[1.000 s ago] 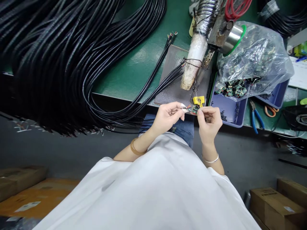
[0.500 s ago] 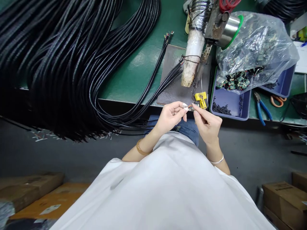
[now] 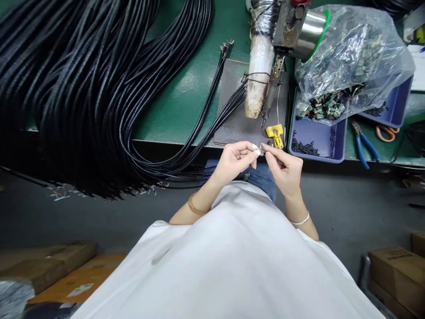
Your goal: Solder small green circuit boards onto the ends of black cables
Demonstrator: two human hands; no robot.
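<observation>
My left hand [image 3: 236, 160] is closed in a pinch, its fingertips on the thin coloured wires [image 3: 260, 147] at a cable's end. Close against it, my right hand [image 3: 284, 169] pinches the same wires from the other side. A small dark piece shows between the fingertips, too tiny to name, and most of the wire ends are hidden by the fingers. Just beyond the hands, a yellow clip [image 3: 275, 132] sits at the table's edge. Above it a soldering iron [image 3: 272, 91] points down, beside a plastic-wrapped tube [image 3: 258, 75].
A large bundle of black cables [image 3: 83, 97] covers the left of the green table [image 3: 179, 97]. Several cable ends lie on a dark board [image 3: 232, 126]. To the right are a purple tray [image 3: 337, 153], a bag of small circuit boards [image 3: 358, 57], blue-handled pliers [image 3: 363, 144] and a solder spool [image 3: 310, 35].
Both hands stay together at the wires; the right fingertips have shifted slightly left and curled closer to the left ones. The whole view has turned a little.
</observation>
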